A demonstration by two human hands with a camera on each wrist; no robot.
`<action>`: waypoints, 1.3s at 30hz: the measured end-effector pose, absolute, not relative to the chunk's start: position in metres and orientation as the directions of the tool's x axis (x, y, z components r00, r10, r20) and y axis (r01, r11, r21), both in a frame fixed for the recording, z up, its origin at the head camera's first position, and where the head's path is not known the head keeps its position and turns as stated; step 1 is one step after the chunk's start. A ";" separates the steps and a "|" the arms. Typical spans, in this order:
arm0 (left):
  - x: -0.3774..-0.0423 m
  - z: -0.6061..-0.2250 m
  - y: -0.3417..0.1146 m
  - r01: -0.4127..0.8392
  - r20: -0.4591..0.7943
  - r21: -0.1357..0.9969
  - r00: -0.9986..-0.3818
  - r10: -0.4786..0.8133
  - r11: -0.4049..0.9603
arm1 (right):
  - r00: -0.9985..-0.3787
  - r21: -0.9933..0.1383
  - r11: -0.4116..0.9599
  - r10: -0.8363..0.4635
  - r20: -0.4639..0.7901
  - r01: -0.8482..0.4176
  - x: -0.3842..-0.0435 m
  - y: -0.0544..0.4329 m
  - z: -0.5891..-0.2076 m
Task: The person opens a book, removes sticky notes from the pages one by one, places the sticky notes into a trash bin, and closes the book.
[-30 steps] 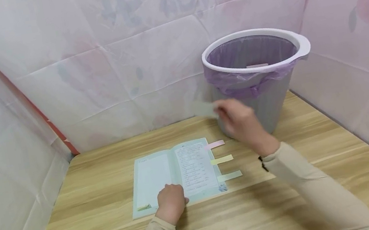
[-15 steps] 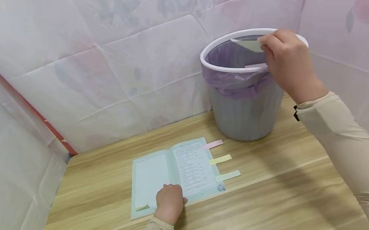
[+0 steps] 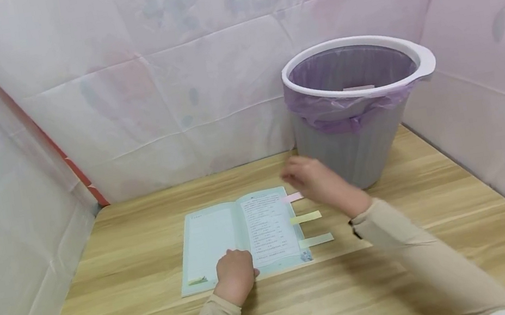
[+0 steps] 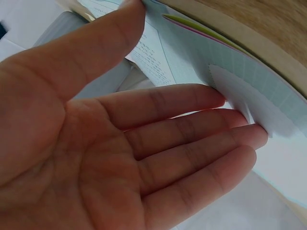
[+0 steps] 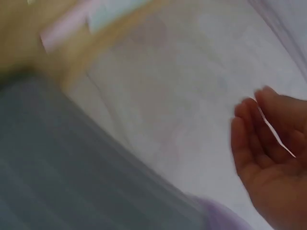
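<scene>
An open workbook [image 3: 266,232] with pale green margins lies on the wooden table. Pink [image 3: 292,197], yellow [image 3: 306,217] and pale green [image 3: 317,240] sticky tabs stick out of its right edge. My left hand [image 3: 235,274] rests at the lower edge near the spine; its fingers [image 4: 192,124] lie nearly straight against the pages in the left wrist view. My right hand [image 3: 310,178] is above the table between the workbook and the trash can [image 3: 345,151], fingers loosely curved. No paper shows in it from the head view, and it overlaps the pink tab's end.
The grey trash can has a white rim [image 3: 424,58] and a purple liner [image 3: 350,117], with a pale pink piece [image 3: 358,88] visible inside. Patterned sheeting [image 3: 221,85] hangs behind and on both sides of the table [image 3: 122,244].
My right hand carried a pale green slip over the trash can, then came back left and down toward the workbook without it. My left hand has stayed on the pages.
</scene>
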State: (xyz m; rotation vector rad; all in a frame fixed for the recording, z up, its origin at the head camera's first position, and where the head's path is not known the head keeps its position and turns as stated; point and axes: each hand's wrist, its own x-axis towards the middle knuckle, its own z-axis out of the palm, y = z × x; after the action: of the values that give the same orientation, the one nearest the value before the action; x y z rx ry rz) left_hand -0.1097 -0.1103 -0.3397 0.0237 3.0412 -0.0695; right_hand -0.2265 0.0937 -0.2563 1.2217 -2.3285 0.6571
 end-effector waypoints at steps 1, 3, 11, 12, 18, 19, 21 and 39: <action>-0.110 -0.339 -0.110 0.016 -0.101 -0.045 -0.995 0.011 0.999 | -0.580 -0.244 0.536 -0.655 0.485 -0.808 -0.232 0.088 -0.267; -0.110 -0.339 -0.111 0.011 -0.099 -0.043 -0.995 0.007 0.999 | -0.671 -0.269 0.615 -0.662 0.335 -0.741 -0.243 0.081 -0.285; -0.109 -0.338 -0.109 0.022 -0.095 -0.055 -0.995 0.017 0.998 | -0.764 -0.215 0.735 -0.633 0.124 -0.643 -0.278 0.080 -0.327; -0.110 -0.338 -0.109 0.023 -0.099 -0.056 -0.995 0.017 0.998 | -0.772 -0.215 0.744 -0.626 0.110 -0.633 -0.280 0.081 -0.329; -0.110 -0.339 -0.108 0.022 -0.115 -0.055 -0.993 0.015 0.998 | -0.792 -0.231 0.760 -0.602 0.104 -0.608 -0.282 0.083 -0.336; -0.110 -0.339 -0.108 0.020 -0.115 -0.054 -0.993 0.013 0.998 | -0.795 -0.242 0.760 -0.596 0.110 -0.603 -0.282 0.082 -0.337; -0.111 -0.339 -0.109 0.015 -0.118 -0.056 -0.993 0.008 0.998 | -0.799 -0.259 0.758 -0.588 0.125 -0.598 -0.281 0.082 -0.338; -0.110 -0.338 -0.109 0.004 -0.112 -0.043 -0.994 -0.001 0.999 | -0.810 -0.296 0.755 -0.564 0.160 -0.584 -0.265 0.092 -0.339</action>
State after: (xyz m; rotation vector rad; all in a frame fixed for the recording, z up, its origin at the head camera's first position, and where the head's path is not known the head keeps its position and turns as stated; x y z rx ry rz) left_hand -0.1100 -0.1094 -0.3380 0.0017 3.0282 -0.0656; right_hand -0.2648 0.0915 -0.3390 0.9447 -2.8859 0.5186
